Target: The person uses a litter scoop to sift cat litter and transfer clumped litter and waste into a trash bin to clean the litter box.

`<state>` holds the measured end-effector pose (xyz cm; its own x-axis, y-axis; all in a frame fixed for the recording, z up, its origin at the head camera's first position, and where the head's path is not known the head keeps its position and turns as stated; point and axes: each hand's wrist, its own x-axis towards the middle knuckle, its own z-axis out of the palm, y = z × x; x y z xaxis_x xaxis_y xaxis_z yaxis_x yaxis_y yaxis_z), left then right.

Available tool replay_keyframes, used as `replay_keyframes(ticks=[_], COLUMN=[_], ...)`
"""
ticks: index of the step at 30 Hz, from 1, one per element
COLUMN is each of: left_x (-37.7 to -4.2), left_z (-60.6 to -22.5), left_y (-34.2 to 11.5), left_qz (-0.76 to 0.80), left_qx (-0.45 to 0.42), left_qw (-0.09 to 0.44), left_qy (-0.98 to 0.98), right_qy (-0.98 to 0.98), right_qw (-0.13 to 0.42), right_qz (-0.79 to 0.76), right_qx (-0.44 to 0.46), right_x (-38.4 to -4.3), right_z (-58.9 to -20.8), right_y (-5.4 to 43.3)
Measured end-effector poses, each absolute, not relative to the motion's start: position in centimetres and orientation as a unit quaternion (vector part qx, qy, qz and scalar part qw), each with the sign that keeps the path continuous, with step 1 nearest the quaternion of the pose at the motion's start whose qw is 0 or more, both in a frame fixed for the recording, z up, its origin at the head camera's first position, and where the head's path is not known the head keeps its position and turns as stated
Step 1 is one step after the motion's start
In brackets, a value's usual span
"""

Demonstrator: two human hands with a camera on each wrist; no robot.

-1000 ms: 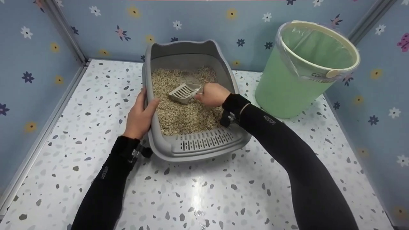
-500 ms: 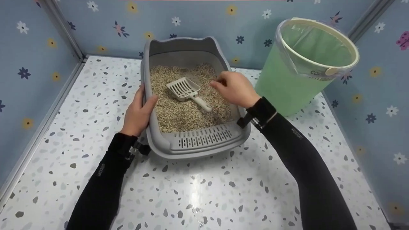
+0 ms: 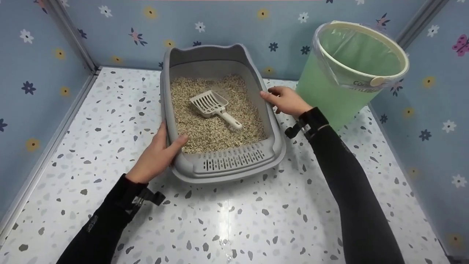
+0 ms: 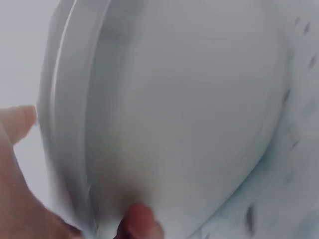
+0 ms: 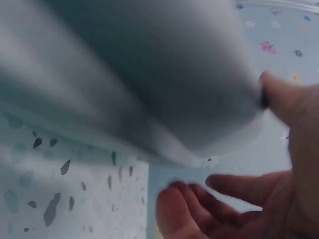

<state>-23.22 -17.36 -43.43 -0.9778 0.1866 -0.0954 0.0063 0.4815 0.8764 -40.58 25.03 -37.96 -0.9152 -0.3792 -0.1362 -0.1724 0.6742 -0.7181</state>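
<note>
Gripping of the grey tray at its left rim is effected by the left hand, thumb over it, fingers outside; at the opposite rim, the right hand is seen with relaxed fingers, thumb at the edge. On the litter between the fingers, a slotted scoop is laid.

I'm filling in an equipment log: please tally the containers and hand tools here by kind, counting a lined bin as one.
Grey litter box: 1
Pale slotted litter scoop: 1
Green lined bin: 1
Total: 3
</note>
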Motion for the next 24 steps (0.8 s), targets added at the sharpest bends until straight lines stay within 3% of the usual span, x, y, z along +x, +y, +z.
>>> replay_keyframes(ticks=[5, 16, 24], left_x=[-22.7, -23.9, -27.0], left_z=[-44.2, -44.1, -44.9], left_y=[-16.9, -17.3, -19.4], left_qz=[0.501, 0.503, 0.578], left_qx=[0.053, 0.041, 0.11], left_qw=[0.073, 0.081, 0.093], left_qy=[0.861, 0.859, 0.803], right_qy=[0.869, 0.884, 0.875], right_qw=[0.186, 0.164, 0.138], right_qz=[-0.441, -0.421, -0.46], right_qx=[-0.124, -0.118, -0.068], right_x=[-40.9, -40.4, -36.5], right_z=[-39.5, -39.9, -40.3], right_y=[25.3, 25.4, 25.0])
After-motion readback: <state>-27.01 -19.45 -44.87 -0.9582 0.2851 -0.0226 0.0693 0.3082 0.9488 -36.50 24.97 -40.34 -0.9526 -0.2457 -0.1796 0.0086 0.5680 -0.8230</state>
